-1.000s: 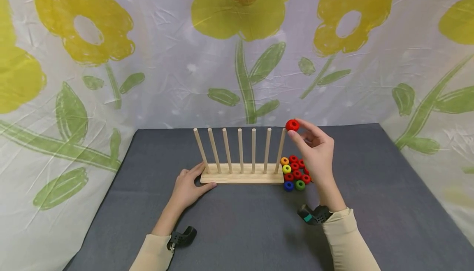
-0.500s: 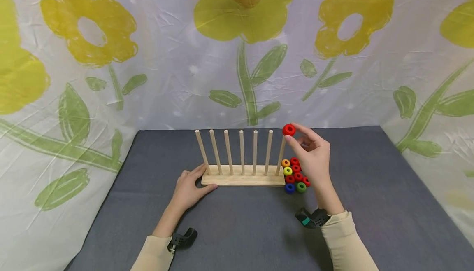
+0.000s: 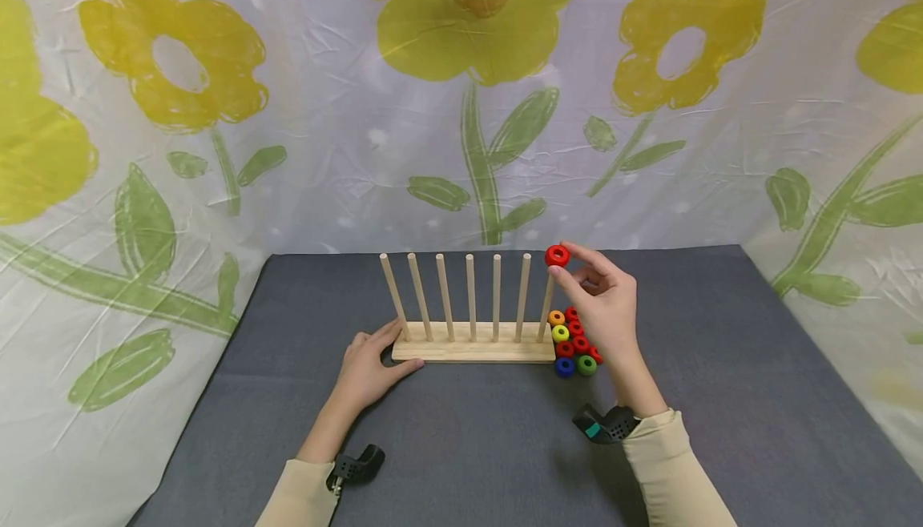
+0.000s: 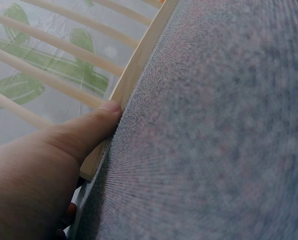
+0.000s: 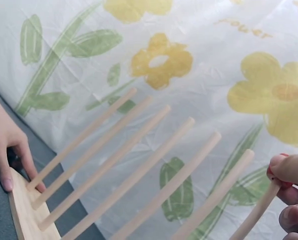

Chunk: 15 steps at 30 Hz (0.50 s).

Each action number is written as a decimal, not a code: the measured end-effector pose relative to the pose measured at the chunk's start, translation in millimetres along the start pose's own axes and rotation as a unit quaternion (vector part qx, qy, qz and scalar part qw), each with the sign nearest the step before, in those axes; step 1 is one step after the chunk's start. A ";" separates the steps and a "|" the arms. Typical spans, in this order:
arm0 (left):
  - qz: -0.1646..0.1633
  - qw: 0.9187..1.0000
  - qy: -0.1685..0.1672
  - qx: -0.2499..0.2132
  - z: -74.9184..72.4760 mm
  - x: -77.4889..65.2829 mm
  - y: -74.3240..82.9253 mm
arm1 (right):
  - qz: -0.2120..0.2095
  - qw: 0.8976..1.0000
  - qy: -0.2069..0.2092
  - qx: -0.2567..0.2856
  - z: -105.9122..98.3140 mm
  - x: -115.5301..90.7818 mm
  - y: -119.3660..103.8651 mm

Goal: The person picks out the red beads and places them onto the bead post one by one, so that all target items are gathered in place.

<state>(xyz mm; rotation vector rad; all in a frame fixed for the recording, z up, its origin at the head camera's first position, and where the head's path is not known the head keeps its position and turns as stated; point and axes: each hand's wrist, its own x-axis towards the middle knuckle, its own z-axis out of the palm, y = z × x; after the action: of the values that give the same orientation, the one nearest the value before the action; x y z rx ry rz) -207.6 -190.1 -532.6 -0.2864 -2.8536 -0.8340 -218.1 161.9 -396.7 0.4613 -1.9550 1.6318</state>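
Note:
My right hand (image 3: 607, 303) pinches a red wooden bead (image 3: 551, 261) between thumb and fingertips. The bead is at the top of the rightmost peg (image 3: 546, 303); in the right wrist view, thumb and fingers mostly hide it, so I cannot tell whether the peg tip is inside its hole. That peg belongs to a pale wooden peg stand (image 3: 469, 353) with a row of several bare upright pegs. My left hand (image 3: 369, 367) grips the left end of its base. The left thumb (image 4: 96, 125) presses on the front edge, while the other fingers reach behind the end.
Against the base's right end lie several loose beads: an orange bead (image 3: 552, 321), a yellow bead (image 3: 556, 337), a blue bead (image 3: 560, 371), a green bead (image 3: 582, 369) and several red beads (image 3: 576, 347). A dark grey cloth (image 3: 461, 447) covers the table before a flowered backdrop (image 3: 324, 150).
My right hand has moved left and slightly down, bringing the red bead from beside the rightmost peg to its top. My left hand has stayed on the base.

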 end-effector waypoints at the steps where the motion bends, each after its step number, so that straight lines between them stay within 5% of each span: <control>1: 0.000 1.000 0.000 0.000 0.0 0.0 0.1 | 0.002 1.000 0.001 0.001 -0.4 -0.2 1.7; 15: -0.006 1.000 -0.004 -0.003 -0.1 -0.7 0.0 | 0.020 1.000 -0.004 -0.019 -2.4 -2.7 6.2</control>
<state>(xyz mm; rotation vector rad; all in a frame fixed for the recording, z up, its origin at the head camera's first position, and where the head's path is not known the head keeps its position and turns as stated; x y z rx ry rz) -207.0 -190.3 -532.7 -0.2753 -2.8627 -0.8453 -219.1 165.3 -402.9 0.4165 -2.0104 1.6164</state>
